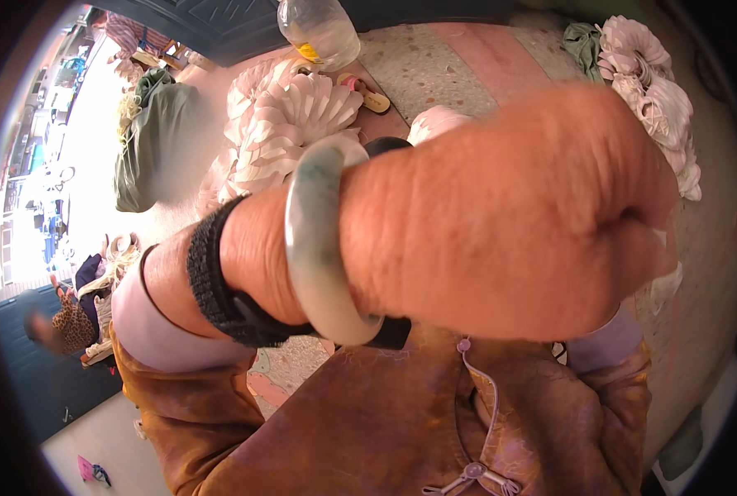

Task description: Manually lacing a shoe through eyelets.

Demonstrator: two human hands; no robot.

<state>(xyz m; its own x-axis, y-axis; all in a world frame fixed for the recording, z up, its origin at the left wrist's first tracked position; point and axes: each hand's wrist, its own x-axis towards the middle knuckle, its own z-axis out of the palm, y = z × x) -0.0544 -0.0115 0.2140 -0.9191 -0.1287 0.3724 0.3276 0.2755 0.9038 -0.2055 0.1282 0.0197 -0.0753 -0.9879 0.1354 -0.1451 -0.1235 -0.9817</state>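
Observation:
My left hand (534,215) is raised very close, closed into a fist with its back toward me, and it fills the middle and right of the view. Its fingers are curled out of sight, so whatever they hold, if anything, is hidden. A pale piece (664,288) shows just past the curled fingers; I cannot tell if it touches them. On the wrist sit a pale green-grey bangle (314,240) and a black strap (211,273). My right sleeve cuff (604,339) shows below the fist, but the right hand itself is hidden behind it.
Bundles of whitish pleated pieces (302,116) lie on the floor ahead, with more (653,99) at the far right. A clear plastic jug (319,33) and a sandal (364,93) are beyond. A green sack (149,140) stands left. Another person (71,318) sits at far left.

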